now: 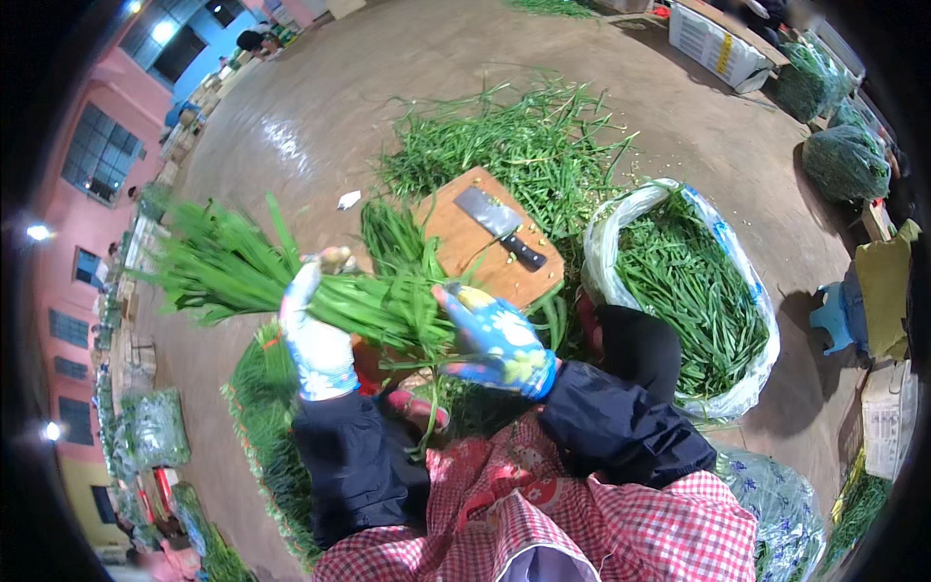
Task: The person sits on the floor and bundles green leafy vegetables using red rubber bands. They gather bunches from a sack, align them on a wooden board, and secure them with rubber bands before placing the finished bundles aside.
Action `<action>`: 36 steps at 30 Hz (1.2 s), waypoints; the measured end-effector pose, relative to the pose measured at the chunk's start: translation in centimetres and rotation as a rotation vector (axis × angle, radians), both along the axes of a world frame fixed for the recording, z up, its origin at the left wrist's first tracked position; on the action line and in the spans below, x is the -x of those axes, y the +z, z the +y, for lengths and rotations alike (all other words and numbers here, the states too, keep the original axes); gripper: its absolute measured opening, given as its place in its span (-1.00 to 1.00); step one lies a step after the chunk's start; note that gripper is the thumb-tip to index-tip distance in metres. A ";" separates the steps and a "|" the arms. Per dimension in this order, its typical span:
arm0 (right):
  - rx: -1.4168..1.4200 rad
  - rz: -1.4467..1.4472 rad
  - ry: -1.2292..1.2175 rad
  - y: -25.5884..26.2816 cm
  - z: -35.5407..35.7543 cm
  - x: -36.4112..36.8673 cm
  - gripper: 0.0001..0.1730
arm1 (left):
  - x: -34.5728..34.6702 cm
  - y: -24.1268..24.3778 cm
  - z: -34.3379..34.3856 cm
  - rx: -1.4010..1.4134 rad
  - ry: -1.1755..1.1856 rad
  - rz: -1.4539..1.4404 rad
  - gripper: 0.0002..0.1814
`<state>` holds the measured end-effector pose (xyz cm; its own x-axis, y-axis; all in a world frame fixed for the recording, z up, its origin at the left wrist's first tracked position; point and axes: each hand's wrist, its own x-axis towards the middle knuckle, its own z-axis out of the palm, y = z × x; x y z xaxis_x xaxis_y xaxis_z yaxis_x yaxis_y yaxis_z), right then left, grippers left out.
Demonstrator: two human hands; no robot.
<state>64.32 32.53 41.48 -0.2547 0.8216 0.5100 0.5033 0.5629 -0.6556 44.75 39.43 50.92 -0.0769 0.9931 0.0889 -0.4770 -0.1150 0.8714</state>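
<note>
My left hand (317, 335), in a patterned work glove with bare-looking fingertips, is closed around a large bunch of long flat green leaves (225, 265), held sideways and slightly blurred. My right hand (502, 338), in a blue flowered glove, is at the bunch's right end, fingers apart; whether it grips any strands is unclear. Just beyond it, a cleaver (489, 214) with a black handle lies on a wooden cutting board (454, 240) dotted with small cut bits. More green leaves (393, 229) lie at the board's left edge.
Loose green leaves (509, 134) are heaped on the floor beyond the board. An open plastic sack (607, 280) of greens stands at my right. Tied bundles of greens (265, 429) lie at my left. A blue stool (833, 316), a white crate (716, 47) and filled bags (847, 164) stand further right.
</note>
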 end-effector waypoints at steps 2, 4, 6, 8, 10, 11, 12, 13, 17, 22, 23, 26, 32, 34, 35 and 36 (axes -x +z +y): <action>0.095 -0.074 -0.086 -3.6 -2.3 -0.2 -0.01 | 2.1 -0.5 -1.2 -0.080 0.017 0.014 -0.80; 0.303 -0.121 -0.146 -7.2 -3.7 0.4 -0.06 | 4.0 -0.9 -2.3 -0.113 0.016 -0.080 -0.85; 0.360 -0.221 -0.079 -10.3 -4.6 0.0 -0.44 | 7.2 -2.4 -2.8 -0.134 -0.035 -0.230 -0.86; 0.463 -0.257 0.032 -11.2 -5.0 0.0 -0.66 | 10.0 -2.5 -4.3 -0.184 -0.072 -0.280 -0.82; 0.515 -0.191 0.101 -13.3 -5.2 -1.4 -0.74 | 11.9 -3.0 -5.1 -0.288 -0.155 -0.279 -0.78; 0.593 -0.187 0.129 -13.4 -4.9 -2.2 -0.72 | 12.7 -3.4 -5.3 -0.317 -0.183 -0.280 -0.80; 0.719 -0.178 0.141 -13.9 -4.5 -3.4 -0.70 | 12.6 -3.4 -5.7 -0.320 -0.168 -0.292 -0.82; 0.858 -0.172 0.139 -14.4 -3.9 -4.8 -0.67 | 12.4 -3.4 -6.0 -0.324 -0.155 -0.304 -0.83; 0.892 -1.120 0.144 -14.1 -0.7 -5.9 -0.46 | 14.2 -2.5 -7.9 -0.324 -0.110 -0.324 -0.82; 0.462 -0.132 0.241 -7.6 -2.0 -4.1 0.15 | 13.7 -1.6 -7.5 -0.437 -0.310 -0.292 -0.84; 0.440 0.054 0.296 -7.2 -1.5 -2.3 0.20 | 13.3 -1.2 -7.7 -0.440 -0.352 -0.285 -0.84; 0.661 0.386 0.396 -8.3 -0.1 1.6 0.10 | 11.8 -1.5 -7.4 -0.438 -0.498 -0.301 -0.83; 0.963 0.946 0.128 -3.5 -1.4 7.1 -0.72 | 9.9 -1.4 -8.8 -0.520 -0.617 -0.187 -0.79; 0.908 0.966 -0.073 -9.4 -0.9 6.4 -0.70 | 8.5 -0.9 -8.5 -0.566 -0.694 -0.207 -0.78; 0.892 0.896 -0.174 -11.6 -0.8 5.7 -0.69 | 8.4 -0.5 -8.3 -0.609 -0.729 -0.188 -0.79; 0.680 0.482 -0.230 -15.1 -1.0 4.6 -0.68 | 8.3 0.1 -8.6 -0.597 -0.702 -0.187 -0.79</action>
<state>59.72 31.54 26.35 0.0732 0.9921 -0.1017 0.1372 -0.1111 -0.9843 36.48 30.78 51.03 0.4575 0.6118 0.6453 -0.7328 -0.1518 0.6633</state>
